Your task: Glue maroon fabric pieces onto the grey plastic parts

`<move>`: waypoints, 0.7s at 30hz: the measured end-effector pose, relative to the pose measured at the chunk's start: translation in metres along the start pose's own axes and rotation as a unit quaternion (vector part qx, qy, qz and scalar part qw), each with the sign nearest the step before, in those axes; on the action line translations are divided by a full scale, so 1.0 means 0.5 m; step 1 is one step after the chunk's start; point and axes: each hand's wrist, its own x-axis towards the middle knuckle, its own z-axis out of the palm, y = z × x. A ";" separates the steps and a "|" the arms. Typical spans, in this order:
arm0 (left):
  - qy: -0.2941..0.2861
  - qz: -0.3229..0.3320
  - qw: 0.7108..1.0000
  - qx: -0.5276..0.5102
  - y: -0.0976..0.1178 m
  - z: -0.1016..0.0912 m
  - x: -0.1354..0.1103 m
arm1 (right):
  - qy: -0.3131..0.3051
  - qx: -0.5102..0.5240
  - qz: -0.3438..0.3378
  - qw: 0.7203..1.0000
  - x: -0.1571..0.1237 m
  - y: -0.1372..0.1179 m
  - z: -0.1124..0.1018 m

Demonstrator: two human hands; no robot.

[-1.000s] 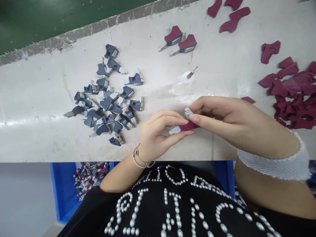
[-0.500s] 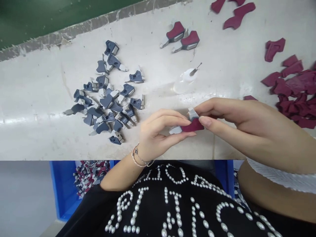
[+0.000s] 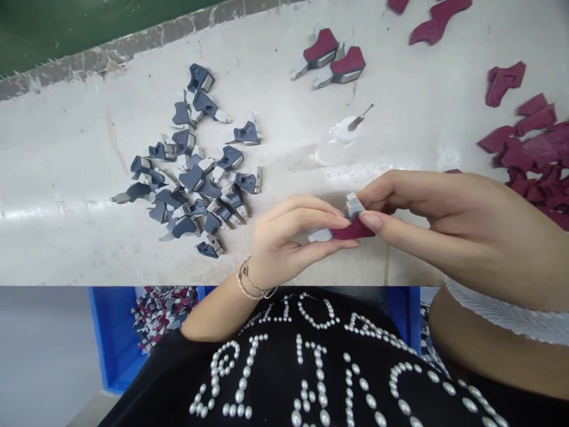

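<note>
Left hand [image 3: 284, 243] pinches a small plastic part [image 3: 351, 225] between thumb and forefinger, just above the near edge of the desk [image 3: 66, 178]. The right hand [image 3: 444, 219] grips the same part from the other side, its thumb and forefinger closed on it. The part is a maroon cover [image 3: 353, 229] sitting over a pale grey insert [image 3: 354, 205], with a white tip poking out toward the left hand.

By the look of it, the cover is being pressed onto the insert and is nearly home. Finishing the fit would call for a firm squeeze along the seam while the left hand keeps the white tip from twisting.

On the desk to the left lies a heap of blue-grey parts [image 3: 195, 184] of the same shape. Two finished maroon parts [image 3: 333, 56] lie side by side at the far edge. Loose maroon covers [image 3: 533, 154] are piled to the right. A small clear bottle [image 3: 340, 139] with a metal needle tip lies on its side just beyond the hands; what is in it cannot be told.

Below the desk edge stands a blue bin [image 3: 111, 332], holding a jumble of mixed parts [image 3: 162, 311], blue-grey, maroon and pale together. A bracelet [image 3: 251, 284] circles the left wrist, and a white mesh sleeve [image 3: 502, 311] covers the right forearm.
</note>
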 end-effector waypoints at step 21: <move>0.000 -0.172 0.984 -0.044 0.007 0.003 -0.015 | 0.051 -0.186 -0.151 0.969 -0.011 0.025 0.026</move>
